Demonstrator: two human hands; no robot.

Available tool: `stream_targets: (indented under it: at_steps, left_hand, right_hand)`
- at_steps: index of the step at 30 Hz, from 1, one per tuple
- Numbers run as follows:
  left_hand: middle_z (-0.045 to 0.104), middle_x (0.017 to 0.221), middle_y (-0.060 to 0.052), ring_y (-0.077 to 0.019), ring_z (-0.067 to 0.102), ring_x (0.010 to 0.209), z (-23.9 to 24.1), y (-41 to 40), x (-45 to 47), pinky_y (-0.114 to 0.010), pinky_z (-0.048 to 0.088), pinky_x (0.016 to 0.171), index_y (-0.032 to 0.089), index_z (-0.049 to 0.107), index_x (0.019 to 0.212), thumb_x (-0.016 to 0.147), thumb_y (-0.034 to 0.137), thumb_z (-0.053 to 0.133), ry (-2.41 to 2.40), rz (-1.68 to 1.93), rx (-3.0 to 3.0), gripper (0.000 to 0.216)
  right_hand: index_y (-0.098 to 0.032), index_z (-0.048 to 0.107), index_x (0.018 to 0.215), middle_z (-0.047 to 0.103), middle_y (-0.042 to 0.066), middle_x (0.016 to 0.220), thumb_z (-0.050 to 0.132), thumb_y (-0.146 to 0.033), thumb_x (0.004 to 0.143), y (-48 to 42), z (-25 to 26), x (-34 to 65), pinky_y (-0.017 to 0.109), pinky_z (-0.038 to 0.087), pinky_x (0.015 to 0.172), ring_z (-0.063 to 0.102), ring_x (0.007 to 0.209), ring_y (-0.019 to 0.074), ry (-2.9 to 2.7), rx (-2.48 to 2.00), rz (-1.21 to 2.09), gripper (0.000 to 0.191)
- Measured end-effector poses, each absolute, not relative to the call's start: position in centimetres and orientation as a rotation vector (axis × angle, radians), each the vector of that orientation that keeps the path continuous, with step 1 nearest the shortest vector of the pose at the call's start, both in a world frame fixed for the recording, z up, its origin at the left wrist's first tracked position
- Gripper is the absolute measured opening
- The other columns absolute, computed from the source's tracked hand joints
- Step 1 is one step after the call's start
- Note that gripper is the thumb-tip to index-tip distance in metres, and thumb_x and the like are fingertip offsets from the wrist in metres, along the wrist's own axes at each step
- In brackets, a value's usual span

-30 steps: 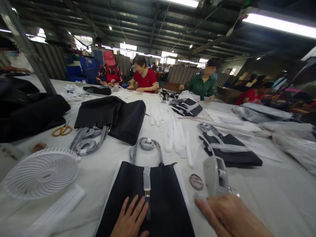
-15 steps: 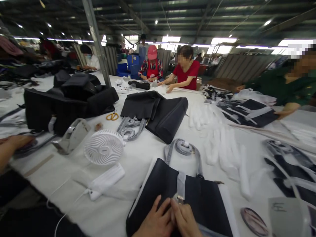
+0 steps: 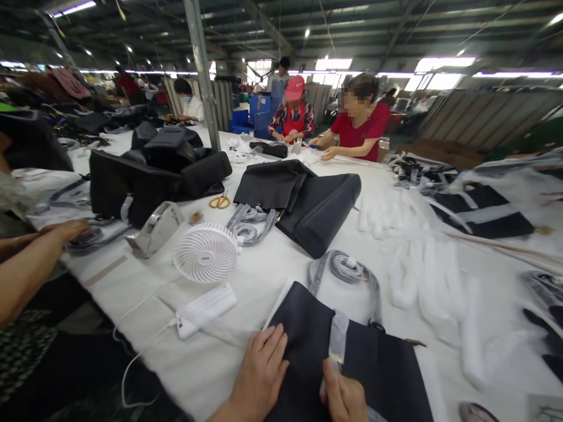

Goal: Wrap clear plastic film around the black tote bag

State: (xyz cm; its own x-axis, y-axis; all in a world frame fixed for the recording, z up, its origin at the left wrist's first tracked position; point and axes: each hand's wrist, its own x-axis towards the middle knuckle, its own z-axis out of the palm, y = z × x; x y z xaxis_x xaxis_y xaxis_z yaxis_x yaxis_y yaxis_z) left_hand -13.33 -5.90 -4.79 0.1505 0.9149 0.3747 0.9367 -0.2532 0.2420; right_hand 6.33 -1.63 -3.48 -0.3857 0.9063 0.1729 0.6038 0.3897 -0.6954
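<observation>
1. Down at the near edge of the table, the left hand (image 3: 259,375) lies flat with its fingers spread and a little apart, palm pressed on the left part of the dark bag (image 3: 352,363).
2. Beside it, the right hand (image 3: 345,398) is closed in a pinch, thumb and fingers nipping the lower end of the pale wrapped strap tab (image 3: 338,340) that runs down the bag's front.
3. The bag rests on the white table covering (image 3: 272,264) directly before the person; it looks like smooth matte fabric, rectangular, with a grey wrapped handle (image 3: 352,272) looped beyond its top edge.
4. No writing on the bag can be read; the small white fan (image 3: 206,253) carries a mark at its hub, too small to make out.
5. The fan is round with a ribbed plastic grille; near it lie a white power strip (image 3: 206,309), a grey tape dispenser (image 3: 155,230) and yellow-handled scissors (image 3: 219,201).
6. Soft white foam sleeves (image 3: 422,275) lie in rows to the right.
</observation>
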Motion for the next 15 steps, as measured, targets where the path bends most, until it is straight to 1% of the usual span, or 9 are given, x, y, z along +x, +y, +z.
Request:
stream_targets:
  at_steps: [3,5,7,8,9,10,11,13,15]
  left_hand:
    - [0.050,0.141,-0.009,-0.0264,0.049,0.123,-5.1,-5.7,-13.0,-0.049,0.049,0.100,0.016,0.042,0.138,0.090,0.017,0.049,-1.897,-0.764,-2.358,0.049]
    - [0.051,0.139,-0.010,-0.0262,0.050,0.122,-5.1,-5.7,-13.0,-0.050,0.048,0.100,0.017,0.044,0.137,0.090,0.016,0.048,-1.895,-0.876,-2.365,0.048]
    - [0.055,0.136,-0.008,-0.0240,0.051,0.122,-5.2,-5.9,-13.4,-0.048,0.047,0.102,0.021,0.051,0.131,0.091,0.016,0.047,-1.916,-1.116,-2.373,0.041]
    - [0.058,0.132,-0.007,-0.0228,0.051,0.121,-5.4,-6.2,-13.8,-0.047,0.046,0.103,0.023,0.055,0.126,0.092,0.018,0.046,-1.981,-1.288,-2.329,0.036]
    - [0.061,0.127,-0.007,-0.0221,0.053,0.119,-5.6,-6.6,-14.2,-0.045,0.045,0.103,0.024,0.059,0.120,0.093,0.022,0.047,-2.108,-1.490,-2.218,0.030]
    - [0.064,0.121,-0.007,-0.0221,0.055,0.116,-5.9,-7.1,-14.7,-0.044,0.046,0.103,0.023,0.062,0.113,0.093,0.028,0.049,-2.290,-1.717,-2.022,0.025]
    - [0.066,0.114,-0.009,-0.0231,0.058,0.111,-6.1,-7.6,-15.2,-0.044,0.046,0.101,0.020,0.063,0.108,0.090,0.036,0.053,-2.509,-1.954,-1.730,0.026]
    - [0.068,0.105,-0.013,-0.0257,0.063,0.103,-6.5,-8.5,-16.1,-0.042,0.049,0.096,0.015,0.062,0.103,0.080,0.052,0.065,-2.851,-2.427,-0.996,0.043]
    - [0.069,0.105,-0.015,-0.0264,0.065,0.101,-6.3,-8.9,-16.6,-0.039,0.050,0.094,0.012,0.060,0.104,0.070,0.057,0.073,-2.881,-2.903,-0.513,0.057]
  right_hand:
    - [-0.020,0.057,0.058,0.058,0.002,0.049,0.028,-0.040,0.099,-1.7,-4.5,5.6,0.027,0.033,0.047,0.056,0.043,0.0147,-2.317,-1.178,0.404,0.055]
    - [-0.020,0.056,0.059,0.060,0.002,0.051,0.041,-0.047,0.094,-1.9,-4.5,5.1,0.028,0.032,0.047,0.058,0.046,0.0167,-2.414,-1.207,0.336,0.046]
    - [-0.021,0.055,0.063,0.063,0.001,0.057,0.057,-0.049,0.083,-2.0,-3.8,5.0,0.027,0.036,0.050,0.060,0.052,0.0181,-2.504,-1.238,0.390,0.035]
    - [-0.021,0.055,0.066,0.064,0.001,0.060,0.060,-0.047,0.080,-2.1,-3.4,5.0,0.027,0.038,0.053,0.061,0.056,0.0185,-2.529,-1.227,0.460,0.029]
    - [-0.021,0.056,0.070,0.065,0.000,0.064,0.059,-0.044,0.080,-2.1,-3.1,5.1,0.027,0.040,0.055,0.062,0.059,0.0184,-2.538,-1.200,0.519,0.025]
    - [-0.021,0.056,0.073,0.066,0.001,0.067,0.054,-0.040,0.083,-2.1,-2.9,5.3,0.027,0.042,0.056,0.063,0.061,0.0181,-2.533,-1.167,0.552,0.022]
    - [-0.021,0.057,0.074,0.066,0.001,0.069,0.048,-0.038,0.088,-2.1,-2.8,5.4,0.027,0.043,0.058,0.064,0.063,0.0175,-2.520,-1.130,0.562,0.023]
    - [-0.021,0.056,0.074,0.065,0.001,0.068,0.037,-0.035,0.095,-2.0,-3.1,5.6,0.026,0.044,0.057,0.063,0.061,0.0162,-2.482,-1.066,0.523,0.031]
    - [-0.022,0.055,0.072,0.063,0.000,0.065,0.035,-0.035,0.097,-1.9,-3.6,5.7,0.026,0.044,0.055,0.063,0.057,0.0157,-2.446,-1.016,0.458,0.034]
